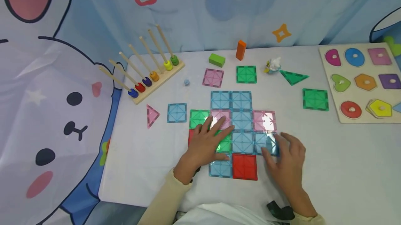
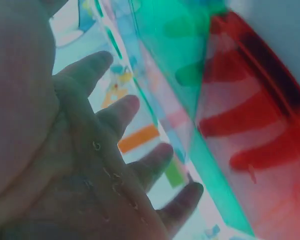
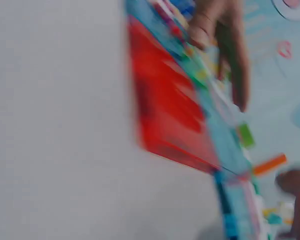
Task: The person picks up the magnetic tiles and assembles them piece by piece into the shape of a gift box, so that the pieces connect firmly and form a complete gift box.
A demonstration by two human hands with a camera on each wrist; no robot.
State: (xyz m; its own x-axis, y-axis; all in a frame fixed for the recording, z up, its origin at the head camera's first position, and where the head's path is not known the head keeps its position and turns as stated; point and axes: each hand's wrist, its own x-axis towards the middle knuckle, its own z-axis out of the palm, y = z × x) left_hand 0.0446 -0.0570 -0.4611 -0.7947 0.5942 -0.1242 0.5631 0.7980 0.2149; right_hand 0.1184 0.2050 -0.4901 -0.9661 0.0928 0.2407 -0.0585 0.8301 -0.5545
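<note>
Translucent magnetic tiles lie edge to edge in a patchwork of blue, pink, green and red squares. My left hand [image 1: 203,145] rests on its left part, fingers spread over a pink tile [image 1: 225,122] and a green tile [image 1: 224,143]. Its palm and spread fingers show in the left wrist view. At the patchwork's right edge my right hand [image 1: 287,162] holds a blue tile [image 1: 264,143], thumb at the lower edge and fingers at the right side. A red tile [image 1: 244,167] lies at the bottom of the patchwork. The right wrist view is blurred.
Loose tiles lie around, including a blue square [image 1: 177,113], a pink triangle [image 1: 152,116] and a green square [image 1: 315,99]. At the back stand a peg stacker [image 1: 161,82], a green block [image 1: 217,60], an orange block [image 1: 241,50] and a small figure [image 1: 273,65]. A shape puzzle board [image 1: 360,89] lies right.
</note>
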